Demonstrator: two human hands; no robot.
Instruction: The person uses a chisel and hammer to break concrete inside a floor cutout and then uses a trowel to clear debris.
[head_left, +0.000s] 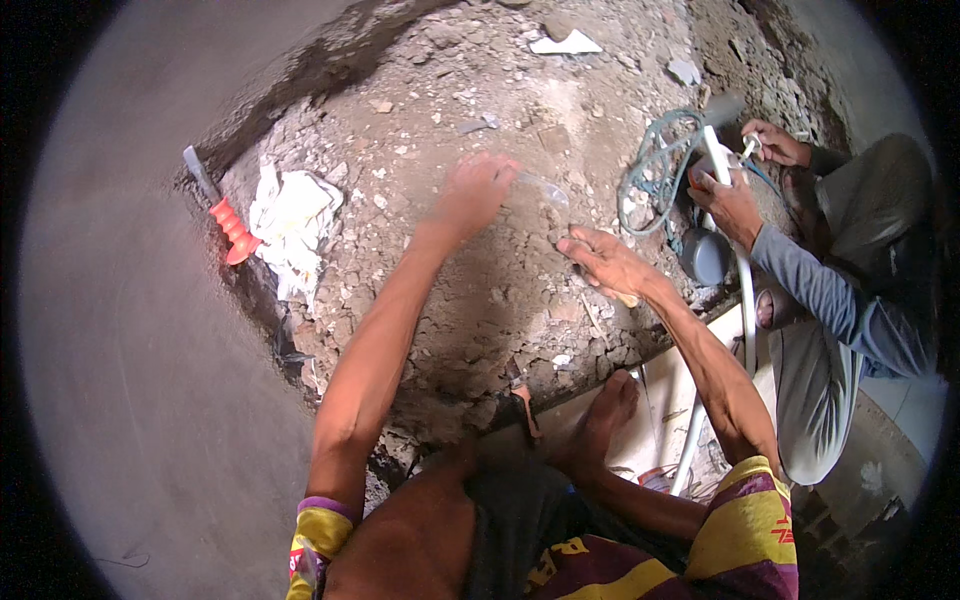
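Note:
Over the broken soil (480, 285), my left hand (476, 187) is blurred. Its fingertips are beside a strip of clear plastic (546, 187), and whether they grip it is unclear. My right hand (609, 259) hovers lower and to the right, palm turned inward with its fingers partly curled. A small yellowish piece (626, 300) shows under the heel of that hand; I cannot tell if it is held. Between my arms, near the soil's front edge, lies a tool with an orange handle (527, 411), its dark end towards the dirt.
A chisel with a red guarded grip (232, 225) leans at the left wall beside crumpled white plastic (292, 217). At right, another person's hands (731, 202) hold a white pipe (742, 277) and a small white fitting (752, 142). Green rope (652, 172) and a grey cap (705, 256) lie nearby.

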